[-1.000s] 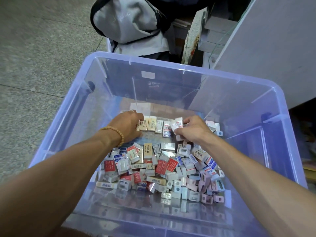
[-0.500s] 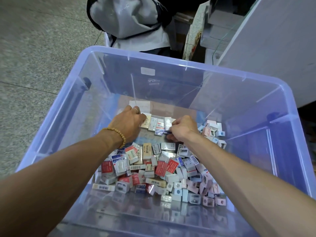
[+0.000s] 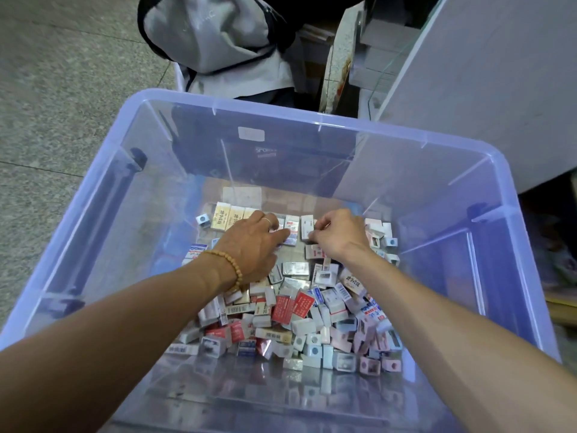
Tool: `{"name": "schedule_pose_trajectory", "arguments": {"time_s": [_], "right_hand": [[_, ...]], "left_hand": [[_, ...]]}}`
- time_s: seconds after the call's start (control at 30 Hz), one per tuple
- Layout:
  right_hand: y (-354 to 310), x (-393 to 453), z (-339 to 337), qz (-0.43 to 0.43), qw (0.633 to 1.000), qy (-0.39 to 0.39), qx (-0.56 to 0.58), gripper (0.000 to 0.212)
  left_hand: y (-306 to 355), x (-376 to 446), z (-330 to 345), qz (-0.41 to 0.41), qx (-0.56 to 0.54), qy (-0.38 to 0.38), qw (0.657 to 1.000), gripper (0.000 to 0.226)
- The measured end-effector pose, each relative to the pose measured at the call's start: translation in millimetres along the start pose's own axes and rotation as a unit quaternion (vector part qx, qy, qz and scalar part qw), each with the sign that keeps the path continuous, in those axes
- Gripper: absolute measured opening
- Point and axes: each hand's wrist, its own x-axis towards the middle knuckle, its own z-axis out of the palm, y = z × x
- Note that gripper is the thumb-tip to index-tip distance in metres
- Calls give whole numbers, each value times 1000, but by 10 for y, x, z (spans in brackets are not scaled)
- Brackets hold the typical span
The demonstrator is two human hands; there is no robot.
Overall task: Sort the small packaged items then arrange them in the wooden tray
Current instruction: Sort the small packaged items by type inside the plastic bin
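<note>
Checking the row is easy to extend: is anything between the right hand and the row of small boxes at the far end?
Nothing visible: the right hand already pinches a white small box at the row's end, beside the left hand.

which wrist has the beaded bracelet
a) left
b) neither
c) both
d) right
a: the beaded bracelet circles the wrist just behind the left hand, while the wrist behind the right hand is bare.
</note>
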Motion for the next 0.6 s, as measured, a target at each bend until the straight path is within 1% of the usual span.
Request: {"name": "schedule_pose_trajectory", "arguments": {"time_s": [0.07,0.13,0.17,0.23,0.3,0.37,0.47,0.53,0.6], "right_hand": [[-18,-16,67,-43,997,14,-57,6],[-15,-18,96,-58,995,17,-75,10],[-10,-15,102,-63,995,14,-76,12],[-26,-23,103,-70,994,0,-83,14],[-54,-28,97,-72,993,-14,-88,14],[-74,-42,77,-79,992,-24,-92,15],[-68,-82,41,-92,989,-40,-106,16],[-66,-83,35,-92,989,-48,-107,14],[-65,-85,20,-89,989,-47,-104,17]], "left_hand": [[-30,-17,-13,12,-10,-4,1000,45],[-87,-51,-67,-2,-57,5,998,41],[-139,-75,-110,-30,-81,25,996,38],[-278,-134,-197,-116,-110,72,984,34],[-383,-199,-256,-193,-111,78,972,33],[-402,-238,-275,-222,-87,31,971,32],[-340,-282,-281,-219,-39,-68,973,42],[-337,-336,-309,-228,-23,-101,968,44],[-302,-392,-348,-225,2,-117,967,37]]}}
